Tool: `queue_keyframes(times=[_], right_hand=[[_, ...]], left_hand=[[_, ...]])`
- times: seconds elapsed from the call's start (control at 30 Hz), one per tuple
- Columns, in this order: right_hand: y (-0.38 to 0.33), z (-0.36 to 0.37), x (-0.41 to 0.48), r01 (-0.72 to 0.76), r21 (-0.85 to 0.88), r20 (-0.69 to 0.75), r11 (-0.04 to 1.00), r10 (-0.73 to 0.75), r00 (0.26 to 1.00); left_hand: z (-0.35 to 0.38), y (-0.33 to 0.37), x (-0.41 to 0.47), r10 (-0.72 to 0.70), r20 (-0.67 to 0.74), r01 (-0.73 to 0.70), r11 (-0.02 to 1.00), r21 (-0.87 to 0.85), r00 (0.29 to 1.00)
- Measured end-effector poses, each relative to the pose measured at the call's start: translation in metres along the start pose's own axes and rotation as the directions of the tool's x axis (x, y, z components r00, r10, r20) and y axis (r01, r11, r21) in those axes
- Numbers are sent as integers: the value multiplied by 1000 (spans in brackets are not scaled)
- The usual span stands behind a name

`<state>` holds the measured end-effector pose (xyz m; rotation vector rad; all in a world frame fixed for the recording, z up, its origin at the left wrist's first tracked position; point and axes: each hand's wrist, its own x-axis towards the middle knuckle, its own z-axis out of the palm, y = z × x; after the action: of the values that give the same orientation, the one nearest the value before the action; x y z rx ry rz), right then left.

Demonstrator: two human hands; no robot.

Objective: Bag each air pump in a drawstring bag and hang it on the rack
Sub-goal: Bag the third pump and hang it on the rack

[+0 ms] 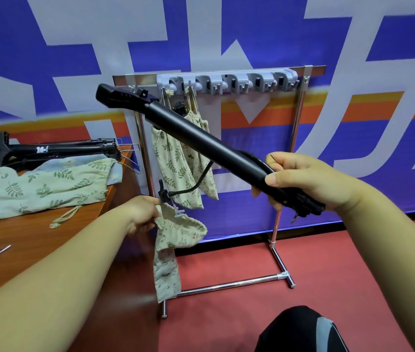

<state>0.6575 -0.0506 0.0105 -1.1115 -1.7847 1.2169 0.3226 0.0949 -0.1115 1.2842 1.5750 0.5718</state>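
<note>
The air pump (201, 138) was black; the hung bag (173, 168) cream with green leaves; the held bag (168, 265) cream with perhaps animal prints.

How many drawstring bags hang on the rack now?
2: a beige leaf-print cloth bag at the left end of the grey hook rail, a beige small-print cloth bag just right of it.

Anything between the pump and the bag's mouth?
Nothing visible. The left hand holds the bag by its open mouth, with the hose end right at it. The pump, gripped by the right hand, is in free air above.
</note>
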Motion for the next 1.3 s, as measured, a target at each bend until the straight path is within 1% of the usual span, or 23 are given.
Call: queue_keyframes(times=[0.17, 0.27, 0.33, 0.6, 0.73, 0.87, 1.0, 1.07, 1.13, 1.2, 1.3], right_hand=[[2, 2, -1, 4, 21, 25, 1000, -4, 1000], [7, 1, -2, -21, 14, 41, 1000, 20, 999], [11, -1, -5, -44, 11, 42, 999, 44, 998], [24, -5, -11, -202, -29, 61, 979, 204, 977], [24, -10, -11, -309, -160, 19, 938, 316, 949], [20, -10, -10, -392, -345, -46, 853, 402, 915], [15, -4, -5, -409, -520, -118, 750, 411, 904], [13, -2, -1, -400, -636, -171, 660, 386, 907], [13, 2, 1, -376, -741, -201, 557, 350, 915], [17, 6, 4, -333, -818, -197, 469, 315, 928], [22, 16, 5, -265, -892, -170, 366, 271, 947]], left_hand=[[-6, 0, 5, -19, 9, 19, 998, -60, 1000], [-9, 4, 0, 9, 22, -5, 990, -142, 1000], [-12, 6, -3, 32, -2, -32, 979, -201, 999], [-18, 7, -2, 86, -17, -87, 971, -224, 996], [-16, 12, -13, 119, 18, -112, 967, -228, 993], [-20, 10, -11, 150, 39, -144, 980, -134, 988], [-23, 4, -5, 187, 32, -188, 982, 22, 982], [-22, 3, -5, 211, 35, -214, 971, 103, 977], [-20, 5, -7, 223, 34, -225, 964, 142, 974], [-18, 6, -7, 232, 26, -233, 961, 148, 972], [-16, 6, -6, 239, 28, -240, 956, 168, 971]])
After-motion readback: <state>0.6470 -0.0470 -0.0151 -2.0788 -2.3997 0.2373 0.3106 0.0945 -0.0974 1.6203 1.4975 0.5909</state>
